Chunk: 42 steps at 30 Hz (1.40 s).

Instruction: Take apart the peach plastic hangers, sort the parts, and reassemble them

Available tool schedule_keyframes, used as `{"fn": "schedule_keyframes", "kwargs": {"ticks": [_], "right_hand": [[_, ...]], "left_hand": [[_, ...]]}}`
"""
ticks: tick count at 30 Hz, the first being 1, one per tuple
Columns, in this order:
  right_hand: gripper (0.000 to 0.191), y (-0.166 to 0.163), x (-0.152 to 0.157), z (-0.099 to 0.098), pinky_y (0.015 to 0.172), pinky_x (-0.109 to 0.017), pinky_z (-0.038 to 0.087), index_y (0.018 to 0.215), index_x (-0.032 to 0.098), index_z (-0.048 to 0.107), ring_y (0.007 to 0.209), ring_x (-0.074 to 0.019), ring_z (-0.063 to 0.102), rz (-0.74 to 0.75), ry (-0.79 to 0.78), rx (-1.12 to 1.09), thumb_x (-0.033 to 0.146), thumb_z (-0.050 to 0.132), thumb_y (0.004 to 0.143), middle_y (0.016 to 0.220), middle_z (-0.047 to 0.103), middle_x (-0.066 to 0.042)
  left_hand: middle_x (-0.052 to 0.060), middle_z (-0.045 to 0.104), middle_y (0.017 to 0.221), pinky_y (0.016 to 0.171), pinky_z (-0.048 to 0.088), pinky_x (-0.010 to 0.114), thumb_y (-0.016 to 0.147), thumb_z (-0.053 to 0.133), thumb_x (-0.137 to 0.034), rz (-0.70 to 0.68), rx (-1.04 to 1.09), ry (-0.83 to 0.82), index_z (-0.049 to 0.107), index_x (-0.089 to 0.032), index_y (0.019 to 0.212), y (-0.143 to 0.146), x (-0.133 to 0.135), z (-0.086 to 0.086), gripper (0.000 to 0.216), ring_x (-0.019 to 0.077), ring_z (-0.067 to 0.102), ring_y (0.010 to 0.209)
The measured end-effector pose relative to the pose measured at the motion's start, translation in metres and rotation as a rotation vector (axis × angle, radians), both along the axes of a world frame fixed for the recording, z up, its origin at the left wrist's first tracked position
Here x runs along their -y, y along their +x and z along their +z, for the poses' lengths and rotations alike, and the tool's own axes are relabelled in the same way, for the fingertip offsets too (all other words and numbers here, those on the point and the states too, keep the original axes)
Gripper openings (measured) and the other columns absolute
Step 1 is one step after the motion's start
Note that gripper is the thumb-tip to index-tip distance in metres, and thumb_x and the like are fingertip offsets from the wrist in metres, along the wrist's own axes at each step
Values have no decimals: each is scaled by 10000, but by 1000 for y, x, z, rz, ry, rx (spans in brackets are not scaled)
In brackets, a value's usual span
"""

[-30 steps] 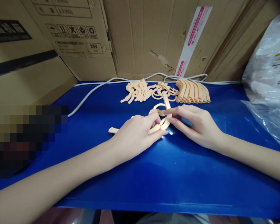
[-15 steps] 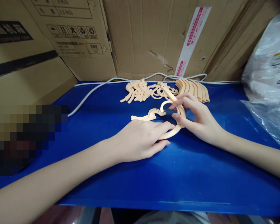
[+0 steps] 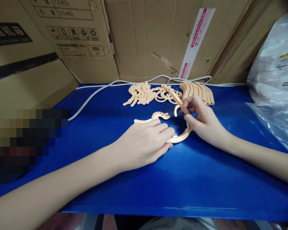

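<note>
My left hand (image 3: 146, 142) is closed round the near end of a curved cream plastic hanger piece (image 3: 180, 138), low over the table. At that piece's right end, my right hand (image 3: 201, 121) pinches a narrow cream strip (image 3: 176, 96) between thumb and fingers, the strip pointing up and left. A small cream hook (image 3: 176, 111) shows just left of the right fingertips. The two pieces meet near the right thumb; how they are joined is hidden. Beyond my left knuckles lies a wavy cream piece with small holes (image 3: 160, 115), beside a flat cream piece (image 3: 142, 121) partly covered by the hand.
Along the back of the blue table (image 3: 139, 188) lie a heap of wavy cream parts (image 3: 140, 93), several hook-shaped parts (image 3: 162, 95) and a row of curved arms (image 3: 199, 92). Behind them run a white cable (image 3: 93, 94) and cardboard (image 3: 144, 38). Plastic wrapping (image 3: 271, 70) stands right.
My right hand has shifted slightly right, bringing the strip and hook with it. The fingers of my left hand have curled more tightly over the curved piece.
</note>
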State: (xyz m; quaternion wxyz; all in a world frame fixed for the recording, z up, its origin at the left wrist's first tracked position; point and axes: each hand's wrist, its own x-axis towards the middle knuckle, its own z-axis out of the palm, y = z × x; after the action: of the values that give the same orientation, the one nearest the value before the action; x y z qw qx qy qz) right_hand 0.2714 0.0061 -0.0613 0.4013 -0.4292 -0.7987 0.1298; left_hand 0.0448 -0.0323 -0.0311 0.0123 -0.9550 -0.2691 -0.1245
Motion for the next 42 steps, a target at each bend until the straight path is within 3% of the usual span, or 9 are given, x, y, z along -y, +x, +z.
{"fn": "schedule_keyframes", "kwargs": {"ticks": [5, 8, 11, 14, 18, 24, 30, 36, 42], "right_hand": [[284, 1, -3, -3, 768, -343, 488, 1042, 233, 442, 893, -192, 585, -29, -24, -29, 88, 497, 804, 1001, 569, -42], [279, 0, -2, -1, 852, -381, 491, 1072, 241, 454, 941, -204, 596, -20, -67, -28, 101, 495, 834, 1055, 577, -55], [243, 0, -2, 1, 919, -420, 486, 1065, 254, 458, 1028, -223, 590, -16, -88, -37, 119, 486, 864, 1105, 584, -72], [218, 0, -3, 0, 927, -434, 495, 1062, 255, 462, 1051, -228, 596, -19, -76, -25, 129, 475, 884, 1115, 593, -80], [213, 1, -5, -3, 906, -424, 508, 1056, 247, 473, 994, -216, 607, -25, -5, 50, 115, 468, 888, 1068, 610, -74], [195, 2, -7, -4, 863, -419, 520, 1040, 240, 469, 949, -221, 619, -28, -15, 90, 124, 489, 885, 1039, 630, -82], [133, 1, -6, 1, 830, -411, 521, 1001, 230, 529, 920, -227, 633, 0, -70, 117, 164, 522, 885, 997, 655, -79], [123, 1, -4, 3, 818, -394, 501, 1000, 220, 608, 938, -235, 632, -24, -97, 169, 199, 548, 895, 995, 678, -65], [151, -5, 10, 10, 823, -373, 466, 935, 186, 649, 919, -222, 600, 101, 220, 352, 290, 541, 949, 980, 665, -93]], "left_hand": [[54, 670, 1028, 736, 472, 316, 997, 447, -293, 15, 0, -1, 646, -179, 997, -1, -2, -1, 230, 239, 554, 1075], [90, 640, 1225, 898, 492, 364, 995, 471, -378, 64, 29, -9, 653, -163, 1099, -1, -5, -3, 301, 257, 526, 1191], [142, 515, 1450, 1114, 378, 436, 985, 438, -529, 150, 57, -41, 554, -112, 1343, -2, -8, -6, 562, 282, 436, 1349], [140, 384, 1565, 1181, 292, 459, 998, 350, -575, 205, 18, -121, 429, -106, 1466, -2, -10, -7, 667, 283, 337, 1445], [112, 500, 1484, 1135, 362, 437, 1023, 358, -494, 242, 11, -155, 462, -123, 1433, -3, -13, -6, 563, 262, 447, 1370], [79, 649, 1208, 965, 485, 411, 994, 427, -182, 315, -88, -118, 607, -149, 1184, -6, -16, 3, 264, 251, 605, 1127], [83, 649, 1150, 891, 512, 395, 962, 431, -108, 409, -185, -150, 602, -146, 1109, -12, -18, 13, 229, 258, 624, 1085], [49, 656, 1145, 848, 505, 363, 942, 459, -122, 423, -119, -164, 598, -169, 1121, -13, -19, 14, 231, 238, 630, 1073], [29, 679, 1101, 806, 471, 330, 907, 507, -135, 403, -14, -177, 625, -177, 1071, -18, -22, 12, 207, 226, 641, 1029]]}}
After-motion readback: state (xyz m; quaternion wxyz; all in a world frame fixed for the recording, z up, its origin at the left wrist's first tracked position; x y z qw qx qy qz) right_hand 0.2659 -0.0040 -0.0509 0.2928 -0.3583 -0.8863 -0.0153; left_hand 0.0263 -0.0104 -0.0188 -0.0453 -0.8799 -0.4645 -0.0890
